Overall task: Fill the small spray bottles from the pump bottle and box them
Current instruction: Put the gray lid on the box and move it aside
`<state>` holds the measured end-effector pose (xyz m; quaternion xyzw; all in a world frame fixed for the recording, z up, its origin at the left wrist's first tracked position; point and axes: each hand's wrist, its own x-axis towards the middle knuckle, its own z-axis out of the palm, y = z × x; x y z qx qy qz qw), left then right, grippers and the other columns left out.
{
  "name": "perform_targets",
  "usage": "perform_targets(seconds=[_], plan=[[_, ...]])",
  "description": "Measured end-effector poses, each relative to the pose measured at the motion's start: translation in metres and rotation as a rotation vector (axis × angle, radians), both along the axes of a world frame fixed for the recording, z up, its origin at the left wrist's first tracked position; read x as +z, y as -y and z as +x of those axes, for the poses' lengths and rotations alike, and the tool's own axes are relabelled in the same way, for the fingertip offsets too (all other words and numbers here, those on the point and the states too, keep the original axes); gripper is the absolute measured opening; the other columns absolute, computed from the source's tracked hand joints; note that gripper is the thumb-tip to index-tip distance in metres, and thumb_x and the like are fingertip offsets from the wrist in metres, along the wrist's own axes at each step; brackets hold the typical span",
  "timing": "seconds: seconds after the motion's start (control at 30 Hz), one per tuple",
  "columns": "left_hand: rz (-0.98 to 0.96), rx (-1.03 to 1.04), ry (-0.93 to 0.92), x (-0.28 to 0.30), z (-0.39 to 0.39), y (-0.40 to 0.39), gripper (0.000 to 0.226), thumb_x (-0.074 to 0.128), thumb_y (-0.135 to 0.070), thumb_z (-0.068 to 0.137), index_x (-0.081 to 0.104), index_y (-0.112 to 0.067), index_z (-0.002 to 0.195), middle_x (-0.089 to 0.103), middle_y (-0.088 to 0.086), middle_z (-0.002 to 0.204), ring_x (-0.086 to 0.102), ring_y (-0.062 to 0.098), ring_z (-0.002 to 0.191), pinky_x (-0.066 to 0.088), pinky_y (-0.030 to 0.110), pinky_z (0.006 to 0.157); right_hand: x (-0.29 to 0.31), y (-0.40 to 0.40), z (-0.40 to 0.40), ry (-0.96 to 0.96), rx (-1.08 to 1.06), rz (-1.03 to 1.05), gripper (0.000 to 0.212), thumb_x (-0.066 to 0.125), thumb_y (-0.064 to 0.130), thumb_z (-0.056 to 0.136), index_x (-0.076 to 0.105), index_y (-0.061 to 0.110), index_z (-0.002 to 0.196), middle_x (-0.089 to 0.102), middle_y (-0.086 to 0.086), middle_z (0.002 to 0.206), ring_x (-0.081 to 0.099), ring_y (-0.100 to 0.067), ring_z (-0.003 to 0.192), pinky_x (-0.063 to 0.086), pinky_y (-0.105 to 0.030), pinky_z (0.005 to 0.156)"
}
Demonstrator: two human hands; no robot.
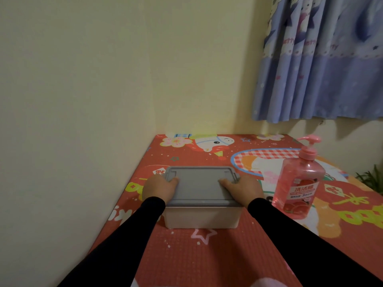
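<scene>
The box [202, 216] sits closed under its grey lid [200, 186] on the red patterned table [207, 262]. The left hand [159, 188] and right hand [241, 188] grip the lid's opposite ends, fingers curled over the edges. The pump bottle [298, 183] stands upright just right of the box.

Head camera, looking forward-down, close over table [207, 255].

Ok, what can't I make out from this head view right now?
- Box contents: hidden by the closed grey lid.
- Small spray bottles: none visible.
- Left hand and right hand grip on the lid: fingertips unclear.
- Pump bottle label: too small to read.
</scene>
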<state>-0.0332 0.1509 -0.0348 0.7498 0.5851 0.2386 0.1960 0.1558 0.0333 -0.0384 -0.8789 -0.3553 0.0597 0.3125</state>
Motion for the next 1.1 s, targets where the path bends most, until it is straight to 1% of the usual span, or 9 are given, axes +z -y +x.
perform_targets(seconds=[0.1,0.23,0.33,0.53,0.67,0.77,0.87,0.97,1.1], plan=[[0.021,-0.023,-0.057,0.001,0.001,0.001,0.054,0.049,-0.046,0.096,0.059,0.004,0.115,0.064,0.02,0.115,0.06,0.035,0.104,0.036,0.031,0.071,0.003,-0.002,-0.004,0.016,0.013,-0.028,0.045,0.058,0.055,0.086,0.053,0.013,0.069,0.054,-0.003,0.071,0.052,-0.022,0.07,0.032,-0.029,0.054],[0.062,-0.063,-0.156,0.002,0.004,0.002,0.05,0.043,-0.041,0.099,0.063,0.004,0.108,0.065,0.019,0.109,0.06,0.034,0.102,0.035,0.031,0.07,0.003,-0.006,-0.006,0.016,-0.006,-0.042,0.047,0.058,0.052,0.086,0.064,0.006,0.092,0.065,-0.01,0.089,0.054,-0.024,0.075,0.037,-0.027,0.063],[0.085,-0.113,-0.231,0.005,0.006,0.005,0.043,0.04,-0.034,0.102,0.065,0.001,0.099,0.061,0.016,0.096,0.059,0.033,0.095,0.038,0.031,0.072,0.004,-0.009,-0.008,0.023,-0.014,-0.056,0.047,0.057,0.048,0.089,0.065,0.002,0.099,0.068,-0.014,0.1,0.06,-0.028,0.086,0.039,-0.029,0.068],[0.113,-0.172,-0.283,0.011,0.006,0.009,0.043,0.036,-0.028,0.104,0.064,0.004,0.109,0.065,0.019,0.112,0.06,0.032,0.105,0.042,0.032,0.08,0.006,-0.01,-0.012,0.032,0.01,-0.082,0.045,0.054,0.044,0.092,0.064,0.0,0.099,0.068,-0.016,0.101,0.064,-0.03,0.092,0.048,-0.033,0.076],[0.028,-0.14,-0.082,0.008,-0.004,0.004,0.041,0.04,-0.038,0.101,0.06,-0.003,0.093,0.059,0.015,0.09,0.055,0.032,0.086,0.038,0.032,0.072,0.0,-0.004,-0.006,-0.027,0.038,-0.027,0.052,0.047,0.05,0.093,0.062,0.003,0.113,0.067,-0.015,0.112,0.062,-0.03,0.099,0.045,-0.031,0.079],[-0.167,-0.231,0.337,-0.01,-0.021,-0.007,0.053,0.042,-0.058,0.094,0.056,-0.01,0.075,0.059,0.003,0.075,0.056,0.027,0.079,0.041,0.037,0.067,-0.007,0.009,0.002,-0.244,0.109,0.129,0.078,0.037,0.074,0.083,0.054,0.015,0.131,0.06,-0.006,0.129,0.056,-0.025,0.115,0.043,-0.04,0.101],[-0.453,-0.444,0.722,-0.027,-0.04,-0.002,0.059,0.056,-0.07,0.079,0.066,-0.023,0.113,0.073,-0.005,0.107,0.069,0.015,0.1,0.053,0.035,0.086,-0.015,0.033,0.001,-0.464,0.296,0.302,0.082,0.041,0.083,0.075,0.05,0.028,0.135,0.058,0.009,0.128,0.057,-0.012,0.114,0.044,-0.04,0.102],[-0.471,-0.502,0.759,-0.038,-0.048,0.005,0.068,0.077,-0.056,0.068,0.054,-0.028,0.126,0.071,-0.006,0.111,0.069,0.01,0.099,0.055,0.023,0.075,-0.026,0.05,-0.002,-0.537,0.452,0.325,0.067,0.059,0.063,0.076,0.042,0.037,0.135,0.059,0.014,0.128,0.059,-0.002,0.11,0.048,-0.03,0.094],[-0.413,-0.516,0.709,-0.053,-0.05,0.016,0.073,0.088,-0.018,0.065,0.048,-0.028,0.126,0.067,-0.01,0.115,0.065,-0.003,0.098,0.054,0.018,0.078,-0.05,0.057,-0.002,-0.461,0.461,0.26,0.081,0.083,0.041,0.067,0.035,0.042,0.132,0.059,0.024,0.121,0.059,0.002,0.109,0.049,-0.011,0.082]])
